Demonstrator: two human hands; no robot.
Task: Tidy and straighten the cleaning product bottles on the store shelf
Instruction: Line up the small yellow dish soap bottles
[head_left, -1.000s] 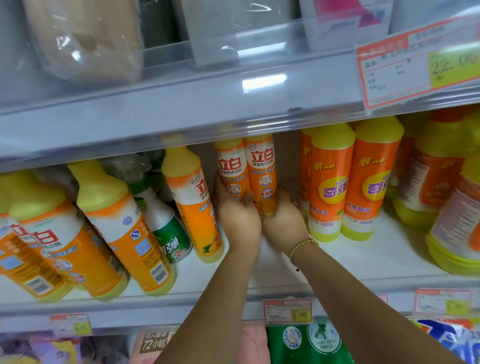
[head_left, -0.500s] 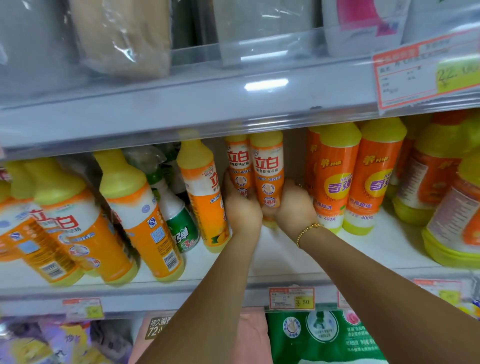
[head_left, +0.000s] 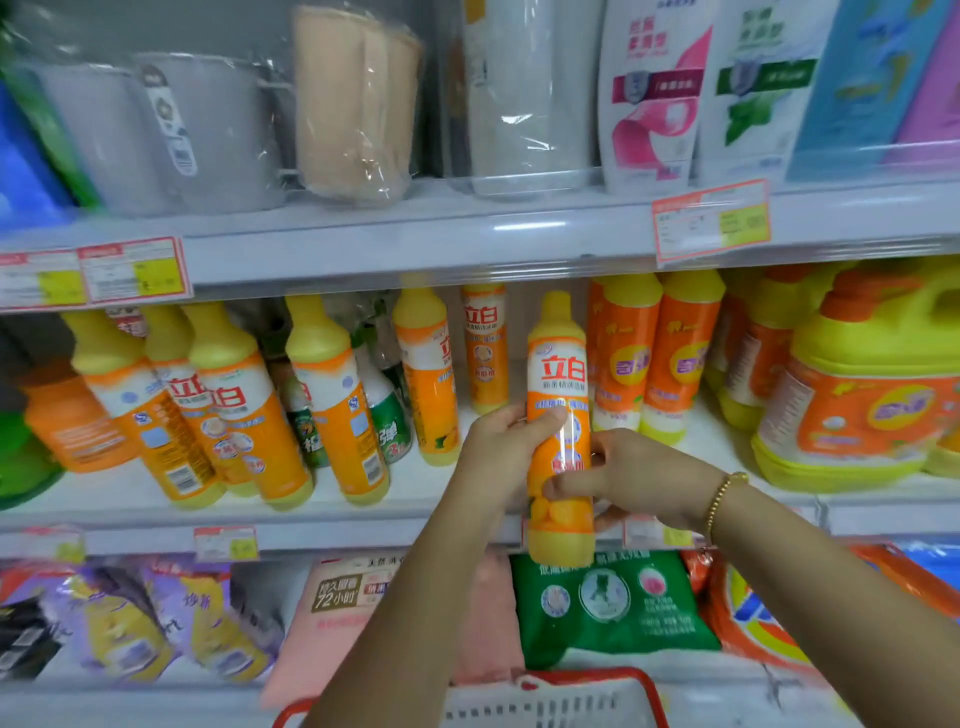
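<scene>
I hold an orange dish-soap bottle (head_left: 560, 374) with a yellow cap upright in front of the middle shelf (head_left: 405, 499), off its surface. My left hand (head_left: 501, 447) grips its left side and my right hand (head_left: 639, 480) wraps its lower label from the right. A matching slim bottle (head_left: 485, 348) stands upright at the back of the shelf. To the left, several similar orange bottles (head_left: 332, 400) lean leftward, with green spray bottles (head_left: 389, 421) behind them. Two orange bottles with yellow caps (head_left: 654, 353) stand upright just right of the held one.
Large yellow-green jugs (head_left: 857, 384) fill the shelf's right end. The upper shelf holds wrapped goods and refill pouches (head_left: 649, 98). Soft detergent bags (head_left: 608, 603) lie on the lower shelf. A red basket (head_left: 550, 696) is at the bottom edge, below my arms.
Both hands have pulled one slim orange bottle off the shelf and toward me. The view has drawn back, showing more shelves.
</scene>
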